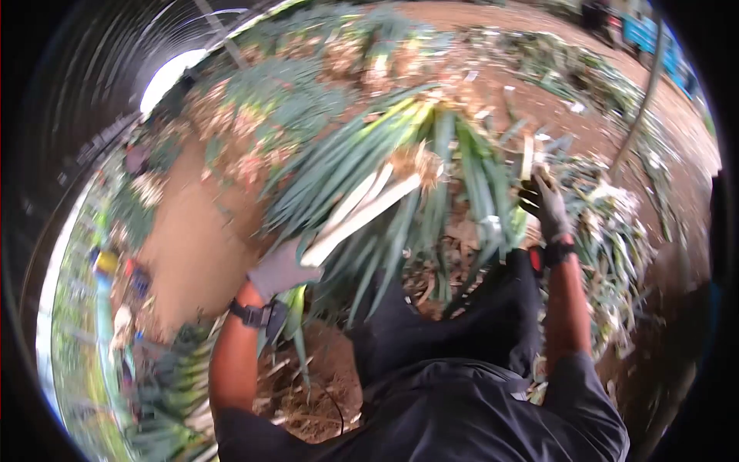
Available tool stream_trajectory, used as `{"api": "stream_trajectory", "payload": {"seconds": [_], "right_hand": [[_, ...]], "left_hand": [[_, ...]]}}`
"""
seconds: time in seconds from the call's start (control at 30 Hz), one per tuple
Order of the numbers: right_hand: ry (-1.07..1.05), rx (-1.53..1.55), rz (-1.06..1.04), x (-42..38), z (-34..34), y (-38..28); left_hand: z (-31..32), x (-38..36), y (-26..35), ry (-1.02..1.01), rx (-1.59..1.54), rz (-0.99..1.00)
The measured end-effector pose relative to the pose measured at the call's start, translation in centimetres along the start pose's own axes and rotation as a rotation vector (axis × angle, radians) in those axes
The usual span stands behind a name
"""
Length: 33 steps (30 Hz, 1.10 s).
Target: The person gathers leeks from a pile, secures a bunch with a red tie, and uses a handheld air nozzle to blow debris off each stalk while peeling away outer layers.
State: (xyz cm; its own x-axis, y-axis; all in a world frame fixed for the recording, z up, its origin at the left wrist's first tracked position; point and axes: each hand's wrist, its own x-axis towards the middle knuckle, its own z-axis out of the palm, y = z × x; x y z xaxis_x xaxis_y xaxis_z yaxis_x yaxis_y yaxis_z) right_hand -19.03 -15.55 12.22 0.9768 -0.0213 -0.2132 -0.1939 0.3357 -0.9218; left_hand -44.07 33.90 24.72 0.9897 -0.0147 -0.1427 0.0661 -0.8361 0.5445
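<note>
The left grip (283, 271), grey-gloved, is closed on straight white leeks (368, 208), their roots (419, 165) (a wiry tan tuft) above strappy green leaves (319, 181). The right grip (545, 204) is blurred beside a pale stalk (527, 154); I cannot tell how far open, or whether it holds anything.

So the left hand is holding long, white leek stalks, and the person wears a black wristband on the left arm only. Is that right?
Not quite: the head view shows a black wristband on the right arm as well as on the left arm. The left hand is indeed holding long, white leek stalks.
</note>
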Motion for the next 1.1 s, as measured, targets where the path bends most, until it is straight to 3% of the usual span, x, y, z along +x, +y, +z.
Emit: {"api": "stream_trajectory", "payload": {"seconds": [0.03, 0.07, 0.1, 0.13, 0.17, 0.2, 0.27, 0.3, 0.37, 0.4, 0.43, 0.47, 0.5, 0.53, 0.6, 0.7, 0.73, 0.77, 0.8, 0.87, 0.9, 0.93, 0.97, 1.03, 1.1], "right_hand": [[-0.069, -0.225, -0.11, 2.9, -1.0, 3.7], [-0.118, -0.49, -0.208, 4.1, -0.8, 5.0], [-0.096, -0.458, -0.152, 3.7, 0.5, 5.8], [-0.129, -0.264, -0.187, 0.7, 3.7, 5.3], [-0.162, -0.163, -0.054, -0.7, 5.5, 5.6], [-0.237, -0.111, 0.084, 0.2, 6.3, 6.9], [-0.448, -0.192, 0.046, 2.0, 6.9, 10.8], [-0.516, -0.281, -0.101, 3.2, 6.9, 13.2], [-0.586, -0.319, -0.054, 4.1, 8.6, 15.9], [-0.579, -0.287, 0.153, 4.0, 9.3, 16.0], [-0.66, -0.333, 0.023, 5.0, 9.2, 17.8], [-0.645, -0.344, 0.223, 6.0, 9.8, 17.6], [-0.709, -0.371, 0.2, 7.3, 9.7, 18.8], [-0.823, -0.419, 0.116, 9.0, 8.8, 20.1], [-1.016, -0.519, -0.075, 13.5, 6.1, 22.6], [-0.929, -0.534, -0.139, 18.7, 4.4, 27.9], [-0.959, -0.431, -0.045, 18.0, 4.1, 27.9], [-0.981, -0.331, 0.052, 17.3, 4.0, 28.0], [-1.007, -0.592, -0.187, 19.1, 2.4, 29.8], [-0.99, -1.095, -0.696, 22.9, 0.9, 33.4], [-0.796, -1.514, -1.533, 22.0, 2.0, 32.6], [-0.801, -1.562, -1.489, 21.6, 2.4, 31.8], [-0.962, -1.277, -1.025, 21.8, 2.0, 31.9], [-0.994, -1.121, -0.864, 22.0, 1.8, 32.4], [-0.786, -1.399, -1.458, 21.0, 2.2, 32.0]], "left_hand": [[-0.8, -0.9, -2.2, 0.125, 0.03, -0.036], [-3.1, -2.5, 0.7, 0.214, -0.001, -0.099], [-5.5, -4.6, 1.3, 0.286, 0.018, -0.189], [-7.5, -6.9, 3.6, 0.361, -0.212, -0.042], [-9.7, -8.7, 2.0, 0.337, -0.421, 0.003], [-12.1, -10.4, -0.1, 0.322, -0.423, 0.009], [-13.8, -13.8, -3.7, 0.437, -0.328, -0.036], [-13.9, -15.4, -4.9, 0.51, -0.304, -0.055], [-13.4, -18.0, -4.3, 0.64, -0.274, -0.122], [-13.5, -19.5, -5.0, 0.711, -0.113, -0.142], [-13.4, -21.2, -4.5, 0.773, -0.012, -0.129], [-13.5, -23.0, -3.0, 0.829, 0.09, -0.117], [-13.3, -24.8, 0.8, 0.9, 0.08, -0.378], [-13.8, -27.0, 1.3, 0.927, 0.145, -0.433], [-15.0, -32.8, 0.7, 0.922, 0.666, -0.594], [-14.2, -41.1, 0.9, 1.096, 1.069, -0.524], [-13.0, -41.8, 2.9, 1.015, 1.385, -0.628], [-11.9, -43.8, 3.3, 0.953, 1.387, -0.818], [-10.8, -46.4, 3.1, 0.89, 1.376, -1.005], [-6.7, -52.8, 1.7, 0.77, 1.524, -1.112], [-4.4, -55.2, 1.2, 0.732, 1.516, -1.202], [-1.8, -57.3, 0.5, 0.692, 1.5, -1.29], [1.1, -59.1, -0.5, 0.628, 1.468, -1.417], [7.7, -64.5, -4.6, 0.465, 1.323, -1.576], [16.8, -71.9, -10.5, 0.367, 1.022, -1.599]]}}
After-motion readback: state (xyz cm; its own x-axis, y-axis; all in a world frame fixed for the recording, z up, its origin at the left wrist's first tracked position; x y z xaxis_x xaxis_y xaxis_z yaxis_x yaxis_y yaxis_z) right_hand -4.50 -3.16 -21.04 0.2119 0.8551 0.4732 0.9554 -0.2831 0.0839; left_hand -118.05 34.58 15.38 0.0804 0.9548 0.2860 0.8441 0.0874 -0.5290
